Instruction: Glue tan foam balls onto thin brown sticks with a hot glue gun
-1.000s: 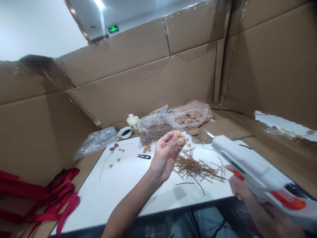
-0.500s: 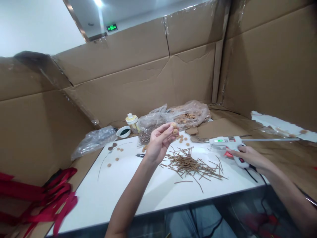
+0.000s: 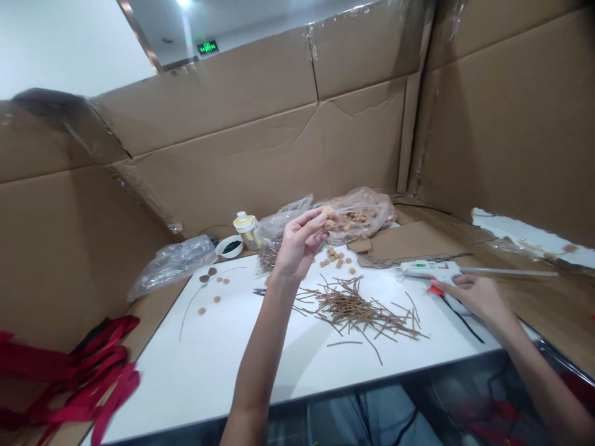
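Your left hand (image 3: pixel 302 241) is raised above the white table (image 3: pixel 199 384), thumb and fingers pinching small tan balls (image 3: pixel 328 218), two of which show at the fingertips, in front of a clear plastic bag of similar balls (image 3: pixel 372 210). Your right hand (image 3: pixel 478 294) has its fingers closed around the handle of the white glue gun (image 3: pixel 432 269), by the red trigger, with the nozzle pointing left and a long glue stick (image 3: pixel 506 272) out of the back; how hard the fingers press you cannot tell from here. Between your hands, and nearer to you, a heap of thin brown sticks (image 3: pixel 357 310) spreads over the tabletop, with loose tan balls (image 3: pixel 341 260) just behind it. A flat cardboard sheet (image 3: pixel 413 241) lies beyond the gun's nozzle. Your left hand and forearm stand in front of a plastic bag of brown sticks (image 3: pixel 267 257) and partly cover the black thread snips (image 3: pixel 258 292). Farther left you have a yellowish bottle with a white cap (image 3: pixel 246 232), a white bowl (image 3: pixel 231 255) of dark green bits, crumpled clear plastic (image 3: pixel 171 263) and a thin curved wire (image 3: pixel 186 310) near a few scattered balls; red ribbons (image 3: pixel 111 384) hang by the table's left edge, and cardboard walls (image 3: pixel 260 142) close in the back and sides
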Demonstrator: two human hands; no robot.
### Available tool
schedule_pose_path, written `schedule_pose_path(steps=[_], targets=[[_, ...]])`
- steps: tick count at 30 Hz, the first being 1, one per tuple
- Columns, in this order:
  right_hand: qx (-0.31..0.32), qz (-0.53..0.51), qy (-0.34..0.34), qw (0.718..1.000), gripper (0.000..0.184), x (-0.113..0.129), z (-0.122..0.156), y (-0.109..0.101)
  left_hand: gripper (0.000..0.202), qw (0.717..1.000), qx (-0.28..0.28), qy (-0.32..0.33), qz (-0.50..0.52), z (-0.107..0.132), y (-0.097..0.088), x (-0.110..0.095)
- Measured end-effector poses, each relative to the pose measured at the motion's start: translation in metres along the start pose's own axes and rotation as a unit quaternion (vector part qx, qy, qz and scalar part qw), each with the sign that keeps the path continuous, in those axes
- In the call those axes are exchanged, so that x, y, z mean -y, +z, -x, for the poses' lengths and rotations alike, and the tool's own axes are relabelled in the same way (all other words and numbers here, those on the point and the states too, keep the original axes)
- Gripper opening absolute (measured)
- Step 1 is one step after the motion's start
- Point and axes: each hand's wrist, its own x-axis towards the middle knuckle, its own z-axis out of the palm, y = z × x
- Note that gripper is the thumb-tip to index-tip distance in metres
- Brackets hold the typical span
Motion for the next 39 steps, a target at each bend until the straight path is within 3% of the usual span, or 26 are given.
schedule_pose_path(steps=[7, 10, 13, 15, 17, 19, 23, 28, 34, 39], targets=[[-0.013, 0.080, 0.000, 0.997, 0.047, 0.006, 0.011, 0.000, 0.017, 1.000, -0.010, -0.004, -0.009, 0.001, -0.005, -0.001], [-0.036, 0.121, -0.041, 0.991, 0.060, 0.021, 0.024, -0.004, 0.017, 1.000, -0.009, -0.004, -0.008, 0.002, -0.007, -0.003], [-0.034, 0.134, -0.124, 0.983, 0.066, 0.048, 0.045, 0.002, 0.017, 1.000, -0.010, -0.002, -0.012, 0.002, -0.011, -0.004], [0.009, 0.114, -0.194, 0.974, 0.052, 0.069, 0.059, 0.015, 0.018, 1.000, -0.011, 0.002, -0.021, 0.001, -0.013, -0.004], [0.114, 0.083, -0.272, 0.952, 0.033, 0.089, 0.068, 0.034, 0.019, 1.000, -0.009, 0.004, -0.029, 0.001, -0.015, -0.004], [0.195, 0.065, -0.306, 0.929, 0.021, 0.105, 0.071, 0.054, 0.019, 0.999, -0.002, 0.004, -0.036, 0.002, -0.017, -0.003], [0.280, 0.066, -0.286, 0.914, 0.012, 0.119, 0.064, 0.083, 0.019, 0.998, 0.006, 0.008, -0.057, 0.004, -0.020, -0.003], [0.331, 0.042, -0.237, 0.913, 0.021, 0.115, 0.054, 0.097, 0.016, 0.997, 0.015, 0.013, -0.069, 0.005, -0.021, -0.005], [0.304, -0.127, -0.216, 0.919, 0.025, 0.126, 0.044, 0.083, 0.018, 0.995, 0.029, 0.014, -0.098, 0.006, -0.022, -0.008], [0.264, -0.300, -0.225, 0.889, 0.034, 0.166, 0.049, 0.040, 0.016, 0.988, 0.054, 0.024, -0.145, 0.008, -0.022, -0.010]])
